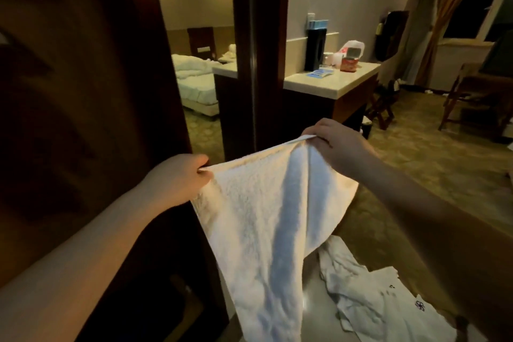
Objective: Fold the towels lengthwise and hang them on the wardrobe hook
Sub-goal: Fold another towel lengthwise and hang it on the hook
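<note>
We stand close against a dark wooden wardrobe (69, 119) that fills the whole left side, its panel edge running down just beside our left forearm. Just right of it a mirror strip (200, 69) shows a white bed, and a dark post (259, 50) bounds the mirror on the right. Farther right the room opens up: patterned carpet (416, 164) stretches away to a far window with a tan curtain (449, 8), so the open room for moving lies to the right and far side, while the left is walled in by wood. A pale counter (330, 82) juts out in the middle distance with a black box, a red packet and small items on top; a wooden chair (477, 97) stands at the far right.

We hold a white towel (266, 216) up in the air between both hands, in front of the post and wardrobe edge. Our left hand (180, 178) pinches the top left corner, fingers curled tight on the cloth. Our right hand (333, 144) grips the top right corner, slightly higher and farther away. The top edge runs taut between them, and the terry cloth hangs down in long soft vertical folds, narrowing toward the bottom of the view, with a deep shadowed crease down its middle.

Below on the near right, more white towels (369, 300) lie crumpled on a pale surface, one showing a small dark flower mark.
</note>
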A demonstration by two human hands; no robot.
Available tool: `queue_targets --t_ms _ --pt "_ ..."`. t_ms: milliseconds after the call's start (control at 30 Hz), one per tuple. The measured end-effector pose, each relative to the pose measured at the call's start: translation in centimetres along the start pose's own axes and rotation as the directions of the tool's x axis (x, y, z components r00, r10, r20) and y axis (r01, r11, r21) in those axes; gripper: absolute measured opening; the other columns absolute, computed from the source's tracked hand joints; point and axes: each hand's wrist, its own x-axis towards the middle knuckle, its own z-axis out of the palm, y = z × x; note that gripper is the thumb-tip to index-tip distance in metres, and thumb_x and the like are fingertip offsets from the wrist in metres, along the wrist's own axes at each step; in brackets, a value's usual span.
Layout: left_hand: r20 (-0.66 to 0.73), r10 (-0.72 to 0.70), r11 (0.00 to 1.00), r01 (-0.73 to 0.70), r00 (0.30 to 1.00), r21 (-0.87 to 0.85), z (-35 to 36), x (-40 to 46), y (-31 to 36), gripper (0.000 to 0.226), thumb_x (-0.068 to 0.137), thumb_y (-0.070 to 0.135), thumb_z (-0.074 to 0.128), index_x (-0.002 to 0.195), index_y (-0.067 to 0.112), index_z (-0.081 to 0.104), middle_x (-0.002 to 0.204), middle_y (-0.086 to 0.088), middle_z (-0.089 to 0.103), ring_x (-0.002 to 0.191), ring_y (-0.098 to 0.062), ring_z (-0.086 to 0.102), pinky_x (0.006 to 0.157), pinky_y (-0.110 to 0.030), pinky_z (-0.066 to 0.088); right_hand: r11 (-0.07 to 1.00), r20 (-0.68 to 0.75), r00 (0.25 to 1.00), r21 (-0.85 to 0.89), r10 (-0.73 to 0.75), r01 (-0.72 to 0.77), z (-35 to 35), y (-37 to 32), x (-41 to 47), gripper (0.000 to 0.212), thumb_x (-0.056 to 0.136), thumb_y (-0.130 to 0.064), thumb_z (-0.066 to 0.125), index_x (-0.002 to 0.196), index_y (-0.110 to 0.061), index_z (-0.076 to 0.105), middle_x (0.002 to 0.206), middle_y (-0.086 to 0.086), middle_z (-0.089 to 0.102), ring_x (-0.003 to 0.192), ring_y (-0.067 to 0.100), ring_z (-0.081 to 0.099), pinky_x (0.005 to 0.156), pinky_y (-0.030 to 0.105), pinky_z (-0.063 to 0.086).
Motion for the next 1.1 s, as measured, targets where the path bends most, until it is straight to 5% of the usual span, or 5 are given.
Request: queue_targets --t_ms 133,300,533,867,1100 --pt "-0.061 -0.150 0.921 0.117 0.987 -0.372 -1.5 -6.8 -2.9 0.014 0.098 0.032 0.057 0.092 0.027 0.068 0.088 0.005 0.066 0.083 -0.012 0.061 0.070 -0.029 0.046 0.999 0.022 0.999 0.016 -0.032 0.032 0.4 -3.4 -1.5 0.032 0.106 -0.025 0.041 0.130 -0.023 0.062 0.125 -0.007 0.054 0.116 0.013 0.053 0.083 0.023 0.034" --pt "-0.072 -0.272 0.513 0.082 0.960 -0.855 -3.8 -14.6 -4.2 0.009 0.077 0.026 0.075 0.077 0.018 0.073 0.079 -0.001 0.067 0.080 -0.016 0.064 0.082 -0.040 0.043 0.999 0.003 0.999 0.031 -0.036 0.035 1.6 -6.8 -4.9 0.034 0.107 -0.031 0.038 0.133 -0.022 0.059 0.126 -0.005 0.055 0.113 0.014 0.055 0.081 0.022 0.035" --pt "-0.080 -0.327 0.245 0.003 0.942 -0.969 -4.8 -23.0 -5.2 0.033 0.080 0.018 0.069 0.107 -0.001 0.069 0.096 -0.014 0.072 0.089 -0.024 0.070 0.077 -0.033 0.056 0.995 -0.019 1.000 0.100 -0.018 0.020 5.2 -9.9 -9.2 0.031 0.105 -0.031 0.041 0.125 -0.020 0.061 0.119 -0.005 0.058 0.108 0.017 0.058 0.082 0.027 0.042" --pt "-0.016 -0.635 0.047 0.018 0.772 -0.999 -7.9 -33.2 -10.4 0.016 0.091 0.021 0.063 0.099 0.008 0.068 0.084 -0.007 0.072 0.073 -0.018 0.072 0.068 -0.031 0.058 0.997 0.279 0.958 0.030 -0.071 0.066 4.9 -20.6 -11.8 0.044 0.102 -0.052 0.034 0.100 -0.024 0.069 0.088 -0.003 0.066 0.080 0.016 0.059 0.073 0.037 0.052" --pt "-0.076 -0.732 0.096 -0.008 0.677 -0.995 -8.3 -40.1 -11.3 0.023 0.101 0.017 0.050 0.094 0.003 0.067 0.081 -0.007 0.076 0.074 -0.017 0.073 0.077 -0.035 0.054 0.819 0.466 0.867 0.558 -0.178 -0.132 1.5 -32.9 -17.8 0.044 0.097 -0.021 0.049 0.138 -0.035 0.054 0.117 -0.011 0.064 0.086 0.003 0.059 0.064 0.018 0.046"
